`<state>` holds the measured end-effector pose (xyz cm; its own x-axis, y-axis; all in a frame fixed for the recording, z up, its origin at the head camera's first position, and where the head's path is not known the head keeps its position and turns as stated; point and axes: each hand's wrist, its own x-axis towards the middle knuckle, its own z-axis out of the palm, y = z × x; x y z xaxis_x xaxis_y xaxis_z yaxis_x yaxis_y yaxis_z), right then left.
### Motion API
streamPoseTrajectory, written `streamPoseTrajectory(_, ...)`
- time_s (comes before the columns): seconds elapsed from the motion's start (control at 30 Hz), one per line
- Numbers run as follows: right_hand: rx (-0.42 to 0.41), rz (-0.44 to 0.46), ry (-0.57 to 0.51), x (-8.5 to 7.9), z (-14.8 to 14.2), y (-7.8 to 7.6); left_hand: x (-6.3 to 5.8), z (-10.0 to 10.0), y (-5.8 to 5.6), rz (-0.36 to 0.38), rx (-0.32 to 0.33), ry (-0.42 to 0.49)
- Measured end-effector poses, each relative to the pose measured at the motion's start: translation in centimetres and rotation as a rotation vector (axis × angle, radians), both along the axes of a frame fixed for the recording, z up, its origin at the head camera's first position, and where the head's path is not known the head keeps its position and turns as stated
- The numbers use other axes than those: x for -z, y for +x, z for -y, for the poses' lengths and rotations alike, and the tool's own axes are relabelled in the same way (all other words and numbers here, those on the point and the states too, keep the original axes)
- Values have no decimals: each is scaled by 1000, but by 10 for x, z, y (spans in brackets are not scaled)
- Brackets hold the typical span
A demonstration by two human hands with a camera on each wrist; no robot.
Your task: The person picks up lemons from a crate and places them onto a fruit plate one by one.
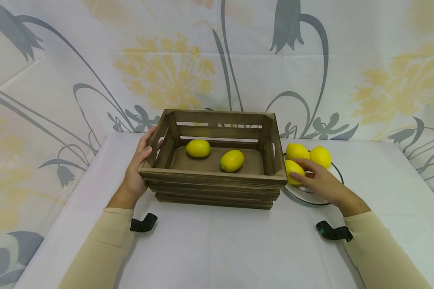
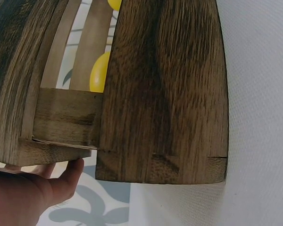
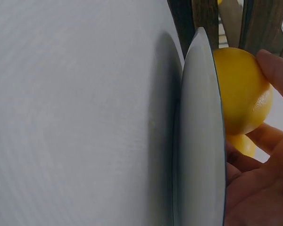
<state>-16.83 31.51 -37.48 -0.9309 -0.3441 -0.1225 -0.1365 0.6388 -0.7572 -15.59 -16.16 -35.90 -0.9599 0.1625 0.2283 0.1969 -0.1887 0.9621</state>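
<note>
A slatted wooden crate [image 1: 209,176] stands on the table with two yellow lemons inside, one lemon [image 1: 198,148] left of the other lemon [image 1: 232,161]. My left hand [image 1: 135,174] grips the crate's left end, with fingertips showing through the handle slot. Just right of the crate is a white plate [image 1: 335,175] with a dark rim, bearing three lemons. My right hand [image 1: 323,182] holds the nearest lemon [image 1: 293,169] on it, thumb on one side and fingers curled at the other. Behind it sit the remaining two, a left lemon [image 1: 297,151] and a right lemon [image 1: 321,156].
A white cloth [image 1: 209,249] covers the table. Behind it hangs a floral fabric [image 1: 246,64] in grey and yellow. Each wrist carries a black camera mount, the left mount [image 1: 144,223] and the right mount [image 1: 333,231]. The plate's left edge lies close against the crate.
</note>
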Motion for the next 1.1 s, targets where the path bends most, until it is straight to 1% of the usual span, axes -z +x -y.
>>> streamPoseTrajectory(0.33, -6, -13, 9, -2, 1, -1, -3, 1, 0, 3, -4, -9)
streamPoseTrajectory(0.63, -7, -12, 3, -1, 1, -1, -3, 1, -1, 4, -4, -6)
streamPoseTrajectory(0.93, -26, -26, -18, -3, 1, 0, -1, 1, 1, 4, -2, -2)
streamPoseTrajectory(1.03, -7, -50, -1, -5, -2, 2, -1, 0, 1, 4, -3, -6)
streamPoseTrajectory(1.1, 19, -80, 31, -7, -3, 2, -1, 0, 1, -2, -1, -3)
